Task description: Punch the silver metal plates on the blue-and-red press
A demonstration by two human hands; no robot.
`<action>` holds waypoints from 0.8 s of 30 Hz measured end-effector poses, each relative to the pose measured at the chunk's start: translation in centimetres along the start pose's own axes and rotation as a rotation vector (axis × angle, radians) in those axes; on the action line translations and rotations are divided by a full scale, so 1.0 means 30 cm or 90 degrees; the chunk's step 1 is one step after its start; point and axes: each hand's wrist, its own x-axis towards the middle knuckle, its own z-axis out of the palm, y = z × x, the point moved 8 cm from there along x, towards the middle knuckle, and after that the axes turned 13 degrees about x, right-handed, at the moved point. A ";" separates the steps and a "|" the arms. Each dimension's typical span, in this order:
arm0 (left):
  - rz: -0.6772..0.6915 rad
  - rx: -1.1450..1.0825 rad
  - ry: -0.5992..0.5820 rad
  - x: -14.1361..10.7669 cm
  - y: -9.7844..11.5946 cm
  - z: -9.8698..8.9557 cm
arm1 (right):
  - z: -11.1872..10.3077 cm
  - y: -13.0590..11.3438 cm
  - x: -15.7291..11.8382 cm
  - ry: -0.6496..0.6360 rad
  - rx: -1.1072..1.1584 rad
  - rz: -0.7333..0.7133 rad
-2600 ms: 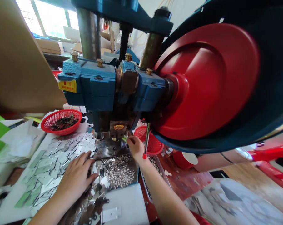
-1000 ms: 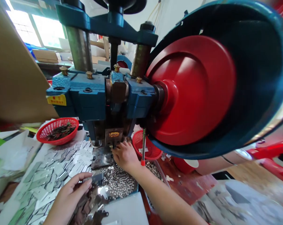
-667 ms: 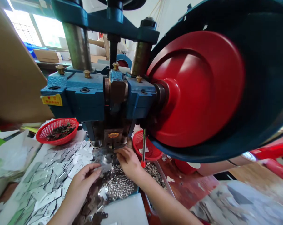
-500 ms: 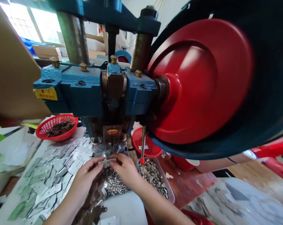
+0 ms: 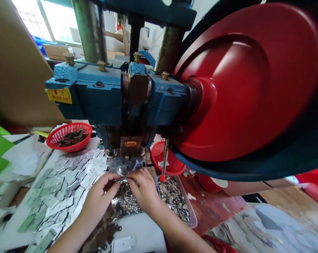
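Observation:
A small metal plate, seen nearly edge-on, is pinched between my two hands in front of the die of a blue press. My left hand grips its left end with thumb and fingers. At the right end, the fingertips of my right hand close on it. Small shiny round parts lie in a heap just below my hands. Many flat metal plates are spread to the left of my left hand.
A red basket of dark pieces stands at the left, another red basket behind the right hand. A clear tray of small metal parts sits right. A big red flywheel overhangs the right side.
The view has shifted, so the press looks nearer and further right. The plate between my hands has tilted from showing its face to nearly edge-on.

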 end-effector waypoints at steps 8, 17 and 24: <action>0.155 0.230 0.072 0.157 0.074 0.023 | 0.010 0.149 0.095 0.061 0.033 0.119; 0.166 0.222 0.032 0.302 0.060 0.082 | 0.025 0.284 0.170 0.112 0.066 0.206; 0.168 0.226 0.008 0.301 0.052 0.081 | 0.035 0.292 0.164 0.100 0.105 0.213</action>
